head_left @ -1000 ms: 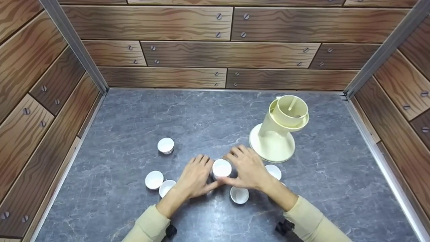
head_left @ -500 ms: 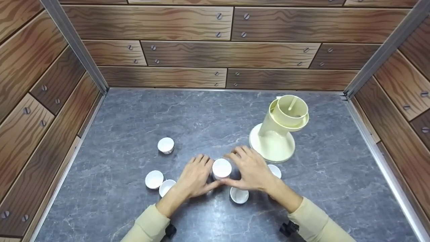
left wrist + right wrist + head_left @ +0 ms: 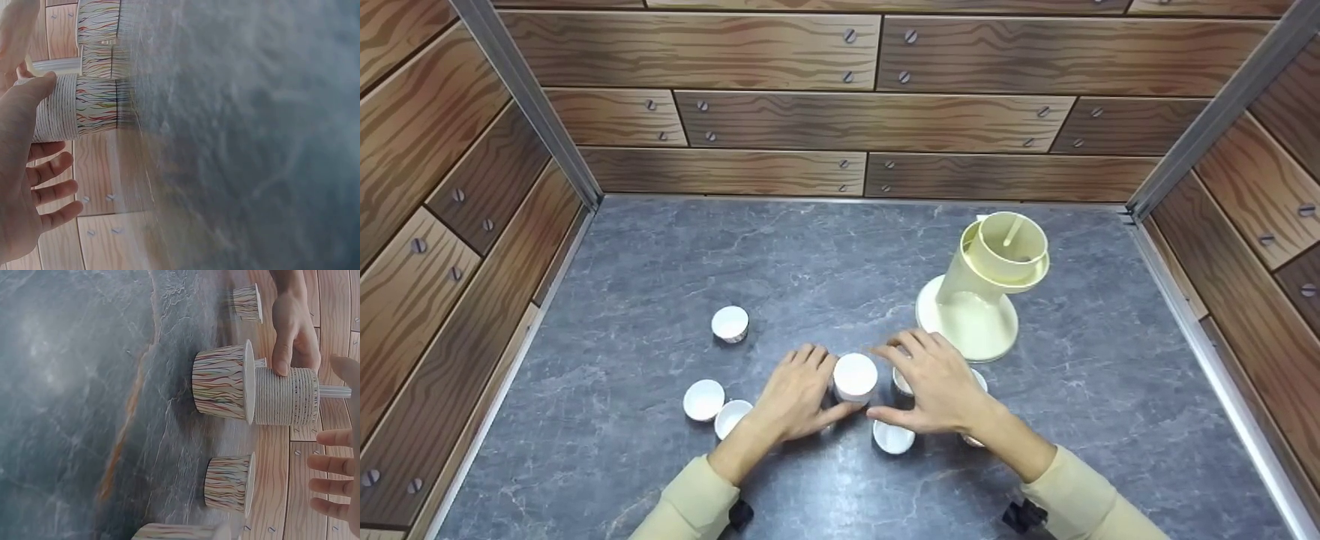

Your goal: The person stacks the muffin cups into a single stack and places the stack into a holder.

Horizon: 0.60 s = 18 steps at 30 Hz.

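From left to right in the head view, we see one cup [image 3: 730, 325] by itself, then a pair of cups [image 3: 704, 400] just beside each other, the second partly behind the left wrist; next comes the left hand [image 3: 801, 391], its forearm reaching in from the lower left, fingers pointing away from the body and thumb stretched across the near side; it grasps the cup stack [image 3: 855, 377], which stands upright on the table [image 3: 652, 270] in front of the person, between the two hands.

To the right we find the right hand [image 3: 937, 384], palm down, thumb and slightly bent fingers spread apart; it holds nothing and hangs just beside the stack, with loose cups [image 3: 894, 438] under and around it, several partly covered; beyond it stands a cream holder [image 3: 976, 322] with a round base and a tube on top.

From above we see mostly white rims and insides; the left wrist view adds the stack's many ridged rims, the coloured streaks on its lowest cup and the thumb pressed to its side; the right wrist view shows the right fingers [image 3: 332, 465] clear of the stack, and a streaked cup [image 3: 222, 382] in front of it.
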Available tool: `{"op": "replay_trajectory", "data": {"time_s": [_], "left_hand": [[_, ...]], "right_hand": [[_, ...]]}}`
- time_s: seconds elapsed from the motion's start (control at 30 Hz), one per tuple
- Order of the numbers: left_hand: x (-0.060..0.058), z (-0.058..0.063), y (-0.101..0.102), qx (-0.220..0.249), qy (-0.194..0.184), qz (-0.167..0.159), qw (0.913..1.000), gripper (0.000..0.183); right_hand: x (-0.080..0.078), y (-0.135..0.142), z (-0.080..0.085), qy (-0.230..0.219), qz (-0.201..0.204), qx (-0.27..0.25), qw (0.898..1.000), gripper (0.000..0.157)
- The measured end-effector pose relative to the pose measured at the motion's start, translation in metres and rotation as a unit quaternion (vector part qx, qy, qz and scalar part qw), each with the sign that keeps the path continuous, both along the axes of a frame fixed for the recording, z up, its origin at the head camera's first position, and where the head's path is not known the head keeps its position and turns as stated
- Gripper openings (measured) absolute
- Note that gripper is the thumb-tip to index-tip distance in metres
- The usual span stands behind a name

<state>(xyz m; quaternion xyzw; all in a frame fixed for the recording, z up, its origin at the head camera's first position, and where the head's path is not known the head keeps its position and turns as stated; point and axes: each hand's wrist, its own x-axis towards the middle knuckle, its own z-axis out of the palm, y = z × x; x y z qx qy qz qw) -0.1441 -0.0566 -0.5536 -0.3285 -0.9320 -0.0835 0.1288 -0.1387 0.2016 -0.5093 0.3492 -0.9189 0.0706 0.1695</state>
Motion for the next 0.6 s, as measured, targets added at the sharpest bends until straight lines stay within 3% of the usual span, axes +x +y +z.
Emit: {"op": "replay_trajectory", "data": {"time_s": [0.6], "left_hand": [[0.000, -0.001, 0.000, 0.005, -0.008, 0.004, 0.9999, 0.069]], "right_hand": [[0.011, 0.023, -0.016, 0.039, 0.042, 0.048, 0.997, 0.090]]}}
